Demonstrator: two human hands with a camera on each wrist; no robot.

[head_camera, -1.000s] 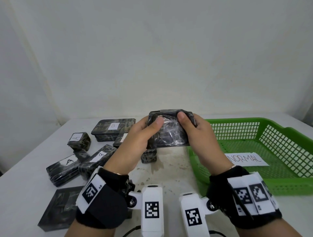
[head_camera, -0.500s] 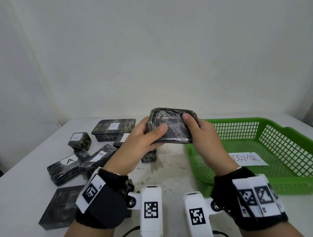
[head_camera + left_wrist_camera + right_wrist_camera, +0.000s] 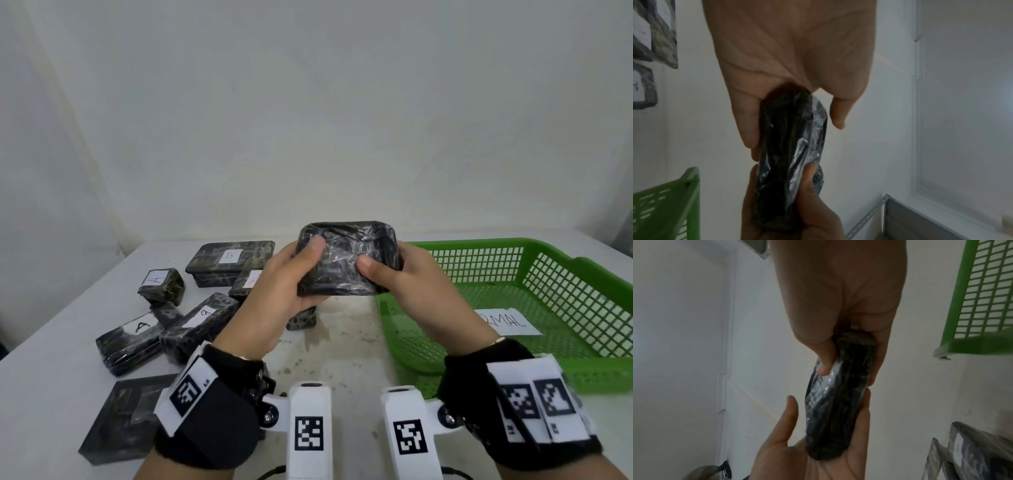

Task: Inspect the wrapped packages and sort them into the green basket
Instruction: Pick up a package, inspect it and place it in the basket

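- holding one wrapped package (image 3: 347, 260) up over the table (image 3: 342, 342), both hands grasp it: the left hand (image 3: 274, 294) on its left end with the thumb on the near face, the right hand (image 3: 411, 291) on its right end with the thumb pressed into the film.
- both wrist views show each hand's fingers behind the package and a thumb in front, so neither hand is released.
- the package's long axis runs left to right, broad face tilted toward the head camera; no label shows on that face.
- the green basket (image 3: 582, 274) sits to the right, its near-left corner just below and beside the right hand; it holds only a paper label (image 3: 507, 322).
- judgement: this is the inspecting step. the right hand is nearer the basket, so the drop would go rightward and down, with the left hand letting go first.
- the other packages (image 3: 171, 329) lie well apart on the left of the table, some marked a or b.
- risk, as a guess: the slick film could slip in a one-handed carry.
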